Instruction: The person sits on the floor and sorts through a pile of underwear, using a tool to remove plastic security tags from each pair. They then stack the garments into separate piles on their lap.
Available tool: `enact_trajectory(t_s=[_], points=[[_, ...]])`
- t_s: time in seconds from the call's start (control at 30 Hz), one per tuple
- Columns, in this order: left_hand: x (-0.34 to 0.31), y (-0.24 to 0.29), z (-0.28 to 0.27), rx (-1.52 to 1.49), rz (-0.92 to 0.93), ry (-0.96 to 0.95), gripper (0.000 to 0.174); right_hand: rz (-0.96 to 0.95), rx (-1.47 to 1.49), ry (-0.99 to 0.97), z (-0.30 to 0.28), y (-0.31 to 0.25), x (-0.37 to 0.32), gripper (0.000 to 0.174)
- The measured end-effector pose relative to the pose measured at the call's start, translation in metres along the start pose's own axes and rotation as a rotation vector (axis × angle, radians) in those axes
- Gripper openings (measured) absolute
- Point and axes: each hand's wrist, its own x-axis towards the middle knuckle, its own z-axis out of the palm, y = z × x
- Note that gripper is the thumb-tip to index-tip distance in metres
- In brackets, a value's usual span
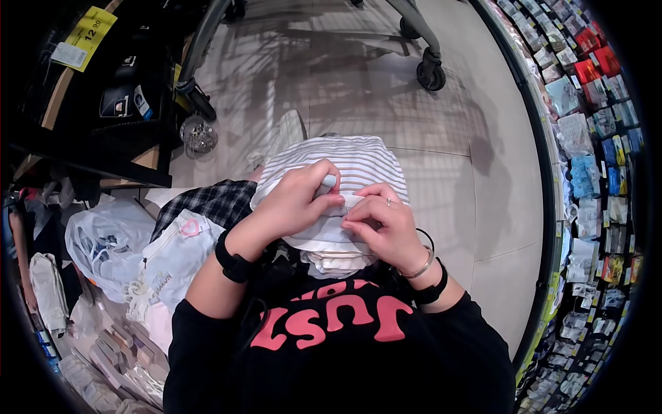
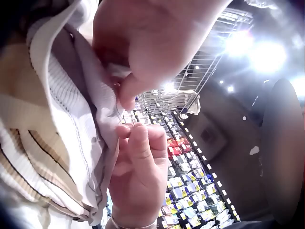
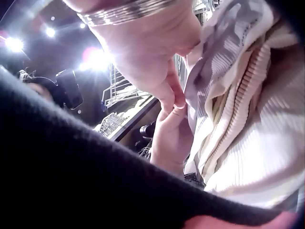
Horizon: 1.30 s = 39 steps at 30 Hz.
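A white garment with thin brown and grey stripes (image 1: 345,155) lies bunched over the lap, its pale inner side turned up near the hands. My left hand (image 1: 296,200) is curled round a small pale cylinder (image 1: 328,181), thumb and fingertips at the cloth edge. Opposite it, my right hand (image 1: 386,224), wearing a ring, has its bent fingers at the same edge. The left wrist view shows the right hand's (image 2: 140,171) fingertips pinched together at the fabric (image 2: 102,105), just below the left hand (image 2: 157,38). Whether a thread lies between them, I cannot tell.
Packed goods hang on a long rack (image 1: 586,179) at the right. A cart wheel (image 1: 431,74) stands on the tiled floor ahead. At the left are a dark shelf (image 1: 83,148), a clear plastic bag (image 1: 103,234), a white bag (image 1: 183,255) and dark checked cloth (image 1: 200,207).
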Motion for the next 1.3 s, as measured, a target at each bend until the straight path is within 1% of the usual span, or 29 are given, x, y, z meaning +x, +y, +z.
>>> enact_trajectory(t_s=[0.03, 0.13, 0.23, 0.33, 0.43, 0.67, 0.77, 0.87, 0.97, 1.03, 1.07, 1.17, 1.23, 1.27, 1.3], points=[[0.000, 0.001, 0.000, -0.014, -0.001, 0.011, 0.023, 0.005, 0.033, -0.012, 0.000, -0.001, 0.001, 0.011], [0.000, -0.002, 0.004, -0.115, 0.115, 0.085, 0.021, 0.005, 0.141, -0.053, 0.000, 0.000, 0.003, 0.012], [-0.001, -0.006, 0.006, -0.118, 0.166, 0.134, 0.021, 0.011, 0.207, -0.064, 0.002, 0.004, 0.003, 0.012], [-0.002, -0.006, 0.006, -0.124, 0.129, 0.124, 0.021, 0.030, 0.243, -0.051, 0.004, 0.005, 0.004, 0.013], [-0.004, -0.003, 0.005, -0.168, 0.052, 0.113, 0.021, 0.071, 0.247, -0.027, 0.005, 0.003, 0.003, 0.013], [-0.003, -0.004, 0.007, -0.154, 0.103, 0.134, 0.021, 0.129, 0.204, -0.005, 0.006, 0.004, 0.003, 0.013], [-0.004, -0.003, 0.007, -0.176, 0.117, 0.142, 0.021, 0.169, 0.224, -0.002, 0.007, 0.004, 0.003, 0.013], [-0.004, -0.004, 0.010, -0.177, 0.140, 0.158, 0.021, 0.241, 0.312, 0.031, 0.009, 0.002, 0.004, 0.012], [-0.007, -0.002, 0.013, -0.204, 0.110, 0.200, 0.020, 0.218, 0.268, 0.066, 0.010, 0.007, 0.003, 0.014], [-0.010, 0.001, 0.013, -0.217, 0.083, 0.218, 0.021, 0.085, 0.092, 0.149, 0.011, 0.006, 0.003, 0.016], [-0.012, 0.002, 0.015, -0.237, 0.117, 0.240, 0.022, 0.018, 0.004, 0.190, 0.011, 0.005, 0.003, 0.017], [-0.015, 0.003, 0.020, -0.264, 0.235, 0.293, 0.025, 0.008, 0.094, 0.205, 0.015, 0.011, -0.004, 0.022], [-0.016, -0.001, 0.023, -0.240, 0.340, 0.313, 0.026, 0.030, 0.205, 0.287, 0.020, 0.010, -0.002, 0.022], [-0.017, -0.002, 0.023, -0.255, 0.351, 0.321, 0.026, 0.042, 0.261, 0.327, 0.023, 0.009, -0.001, 0.022], [-0.017, -0.003, 0.023, -0.258, 0.362, 0.329, 0.026, 0.045, 0.213, 0.303, 0.021, 0.009, -0.002, 0.022]])
